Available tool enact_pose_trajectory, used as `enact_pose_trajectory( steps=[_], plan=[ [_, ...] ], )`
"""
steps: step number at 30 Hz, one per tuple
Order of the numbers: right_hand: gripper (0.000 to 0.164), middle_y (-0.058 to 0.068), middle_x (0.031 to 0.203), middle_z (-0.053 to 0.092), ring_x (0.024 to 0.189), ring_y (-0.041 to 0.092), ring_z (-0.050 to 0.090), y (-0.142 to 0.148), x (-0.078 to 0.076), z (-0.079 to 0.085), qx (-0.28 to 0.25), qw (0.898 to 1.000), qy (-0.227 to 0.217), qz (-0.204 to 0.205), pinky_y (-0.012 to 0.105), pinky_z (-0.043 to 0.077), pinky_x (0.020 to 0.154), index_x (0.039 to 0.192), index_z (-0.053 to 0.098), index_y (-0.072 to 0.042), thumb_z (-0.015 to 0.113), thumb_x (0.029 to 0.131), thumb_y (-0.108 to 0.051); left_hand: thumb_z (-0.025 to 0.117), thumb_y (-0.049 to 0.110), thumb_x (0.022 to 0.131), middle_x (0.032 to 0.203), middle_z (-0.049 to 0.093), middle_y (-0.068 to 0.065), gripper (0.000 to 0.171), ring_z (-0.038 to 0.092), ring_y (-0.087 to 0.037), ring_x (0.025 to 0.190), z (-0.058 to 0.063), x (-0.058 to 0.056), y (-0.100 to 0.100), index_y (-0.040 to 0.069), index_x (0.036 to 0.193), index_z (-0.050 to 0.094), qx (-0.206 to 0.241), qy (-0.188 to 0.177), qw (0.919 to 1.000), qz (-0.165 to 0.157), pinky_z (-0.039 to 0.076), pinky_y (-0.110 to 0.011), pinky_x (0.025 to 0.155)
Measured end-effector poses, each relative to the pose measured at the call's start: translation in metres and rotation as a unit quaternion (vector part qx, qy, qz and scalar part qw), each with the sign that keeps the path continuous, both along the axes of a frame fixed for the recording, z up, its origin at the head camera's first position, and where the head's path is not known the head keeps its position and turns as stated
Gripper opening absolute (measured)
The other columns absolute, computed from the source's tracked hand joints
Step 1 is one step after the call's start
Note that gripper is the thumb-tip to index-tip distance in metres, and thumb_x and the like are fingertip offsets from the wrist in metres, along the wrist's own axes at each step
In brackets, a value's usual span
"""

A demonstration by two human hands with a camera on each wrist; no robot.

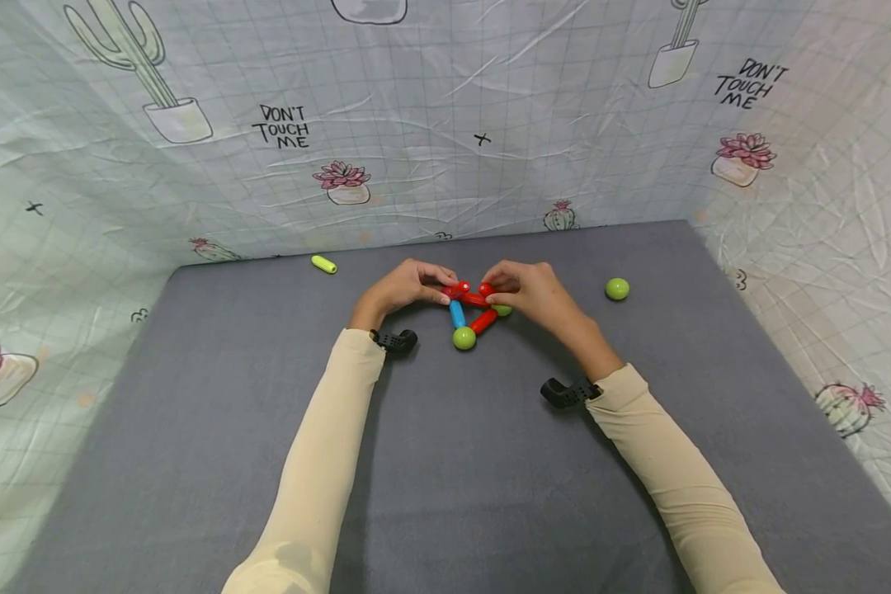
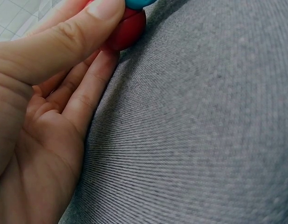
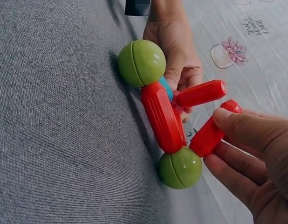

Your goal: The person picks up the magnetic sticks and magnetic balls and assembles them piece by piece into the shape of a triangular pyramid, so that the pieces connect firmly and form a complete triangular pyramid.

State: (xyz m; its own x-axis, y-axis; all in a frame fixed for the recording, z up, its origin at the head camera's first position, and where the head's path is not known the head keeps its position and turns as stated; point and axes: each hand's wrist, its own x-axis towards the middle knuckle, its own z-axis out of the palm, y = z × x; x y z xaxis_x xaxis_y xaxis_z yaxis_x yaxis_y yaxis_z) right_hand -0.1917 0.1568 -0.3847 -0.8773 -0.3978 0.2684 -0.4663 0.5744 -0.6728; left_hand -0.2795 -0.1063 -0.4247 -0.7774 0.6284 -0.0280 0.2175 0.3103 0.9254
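Two green balls, one at the front corner (image 1: 464, 338) and one at the right (image 3: 180, 168), belong to a triangle of magnetic sticks and balls. A red stick (image 3: 161, 117) joins them. From the front ball a blue stick (image 1: 457, 314) runs to a red ball (image 2: 127, 31), which my left hand (image 1: 407, 289) grips between thumb and fingers. Another red stick (image 3: 201, 94) rises from the red ball's corner. My right hand (image 1: 530, 293) pinches an upright red stick (image 3: 211, 135), its lower end on the right green ball. One more red stick (image 1: 475, 299) spans the back.
A yellow-green stick (image 1: 323, 264) lies at the table's back left. A loose green ball (image 1: 617, 289) sits to the right of my right hand. The grey table (image 1: 445, 495) ends at a hanging printed cloth (image 1: 416, 107) behind and at the sides.
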Motion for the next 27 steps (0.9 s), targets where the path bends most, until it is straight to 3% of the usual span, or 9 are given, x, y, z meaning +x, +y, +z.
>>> enact_pose_trajectory(
  steps=[5,11,23,27],
  plan=[
    [0.034,0.012,0.115,0.075,0.106,0.025,0.072,0.007,-0.001,0.0,0.05,0.998,-0.024,0.006,0.041,0.058,0.089,0.12,0.072,-0.006,0.081,0.088,-0.01,0.08,0.001,0.086,0.128,0.07,-0.011,0.029,0.056,-0.022,0.131,0.0,0.0,0.001,0.001,0.114,0.077,0.003,-0.005,1.0,-0.003,0.043,-0.039,0.111],
    [0.043,0.014,0.123,0.072,0.109,0.028,0.069,0.019,-0.006,-0.005,0.132,0.989,-0.071,0.02,0.044,0.056,0.091,0.129,0.069,-0.005,0.08,0.09,-0.016,0.08,0.0,0.085,0.127,0.07,-0.011,0.029,0.057,-0.022,0.129,0.0,0.0,0.001,0.0,0.113,0.077,0.005,-0.002,1.0,-0.001,0.045,-0.038,0.11],
    [0.035,0.013,0.114,0.075,0.102,0.026,0.072,0.02,-0.01,-0.009,0.123,0.99,-0.06,0.015,0.042,0.058,0.086,0.117,0.077,-0.005,0.084,0.085,-0.014,0.081,0.0,0.084,0.128,0.07,-0.011,0.029,0.058,-0.022,0.129,0.003,0.002,0.001,0.0,0.113,0.077,-0.005,0.007,1.0,0.001,0.045,-0.038,0.11],
    [0.035,0.012,0.111,0.076,0.1,0.026,0.073,0.018,-0.009,-0.009,0.126,0.991,-0.052,0.007,0.042,0.058,0.084,0.116,0.078,-0.006,0.086,0.083,-0.014,0.082,0.002,0.084,0.127,0.07,-0.012,0.029,0.058,-0.023,0.129,0.003,0.002,0.001,0.0,0.113,0.077,-0.015,0.026,0.9995,-0.009,0.045,-0.038,0.11]
  ],
)
